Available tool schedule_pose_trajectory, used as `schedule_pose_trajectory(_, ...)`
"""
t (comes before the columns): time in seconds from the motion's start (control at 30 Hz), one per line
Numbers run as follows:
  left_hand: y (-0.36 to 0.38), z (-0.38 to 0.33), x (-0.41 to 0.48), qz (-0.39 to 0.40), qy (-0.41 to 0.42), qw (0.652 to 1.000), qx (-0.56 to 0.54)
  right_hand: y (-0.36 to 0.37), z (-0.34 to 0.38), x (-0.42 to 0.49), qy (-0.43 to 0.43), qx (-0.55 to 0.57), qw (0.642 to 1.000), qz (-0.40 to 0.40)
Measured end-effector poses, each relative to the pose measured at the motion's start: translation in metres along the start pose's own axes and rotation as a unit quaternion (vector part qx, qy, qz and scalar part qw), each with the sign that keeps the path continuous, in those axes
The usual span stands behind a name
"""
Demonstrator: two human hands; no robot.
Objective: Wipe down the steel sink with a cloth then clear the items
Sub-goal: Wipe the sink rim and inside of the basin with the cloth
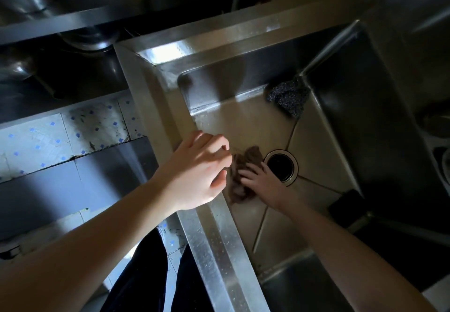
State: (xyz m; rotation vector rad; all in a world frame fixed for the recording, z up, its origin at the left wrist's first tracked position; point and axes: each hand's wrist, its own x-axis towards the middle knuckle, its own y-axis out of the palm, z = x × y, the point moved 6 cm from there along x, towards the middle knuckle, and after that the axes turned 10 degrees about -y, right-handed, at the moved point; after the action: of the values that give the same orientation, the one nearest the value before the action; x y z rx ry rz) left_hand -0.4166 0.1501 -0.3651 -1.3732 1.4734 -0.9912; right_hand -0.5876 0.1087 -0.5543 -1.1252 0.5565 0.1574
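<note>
One cloth lies under right hand in sink; left hand loose.

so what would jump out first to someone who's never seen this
The two bare arms reaching over the lit steel sink catch the eye first. The right hand presses a brown cloth onto the basin floor just beside the round drain, while the left hand hangs loosely curled over the near rim, holding nothing. Next comes the dark scouring pad lying in the basin's far corner.
</note>
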Motion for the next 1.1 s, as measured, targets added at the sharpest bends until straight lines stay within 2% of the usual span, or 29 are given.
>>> schedule_pose_trajectory(0.13,0.002,0.001,0.0,0.0,-0.002,1.0,-0.002,0.0,-0.02,-0.034,0.025,-0.011,0.999,0.024)
schedule_pose_trajectory(0.27,0.001,0.001,0.0,-0.007,0.0,1.0,0.004,-0.024,-0.017,-0.014,0.034,0.059,0.997,-0.021)
schedule_pose_trajectory(0.4,0.001,0.0,0.001,-0.01,0.001,1.0,0.001,-0.063,0.014,0.04,-0.024,0.104,0.992,-0.073)
schedule_pose_trajectory(0.5,0.002,0.001,0.0,-0.001,0.002,1.0,0.007,-0.089,0.025,0.058,0.018,0.173,0.979,-0.109)
schedule_pose_trajectory(0.63,0.002,0.001,0.001,-0.011,0.007,1.0,0.007,-0.097,0.015,0.101,-0.017,0.108,0.988,-0.106)
schedule_pose_trajectory(0.67,0.002,0.001,0.001,-0.011,0.007,1.0,0.007,-0.095,0.008,0.112,-0.014,0.036,0.996,-0.084)
schedule_pose_trajectory(0.7,0.003,0.002,0.001,-0.01,0.006,1.0,0.007,-0.094,-0.008,0.121,0.021,-0.006,0.998,-0.06)
schedule_pose_trajectory(0.77,0.003,0.002,0.001,-0.01,0.007,1.0,0.005,-0.093,-0.042,0.124,0.082,-0.023,0.994,-0.068)
schedule_pose_trajectory(0.93,0.004,0.002,0.0,-0.006,0.007,1.0,-0.004,-0.082,-0.097,0.068,0.238,0.063,0.959,-0.142)
schedule_pose_trajectory(1.03,0.004,0.002,0.0,-0.003,0.004,1.0,-0.007,-0.065,-0.088,0.038,0.256,0.061,0.955,-0.138)
schedule_pose_trajectory(1.1,0.003,0.002,0.0,-0.008,0.006,1.0,-0.006,-0.046,-0.069,0.03,0.221,0.033,0.971,-0.088)
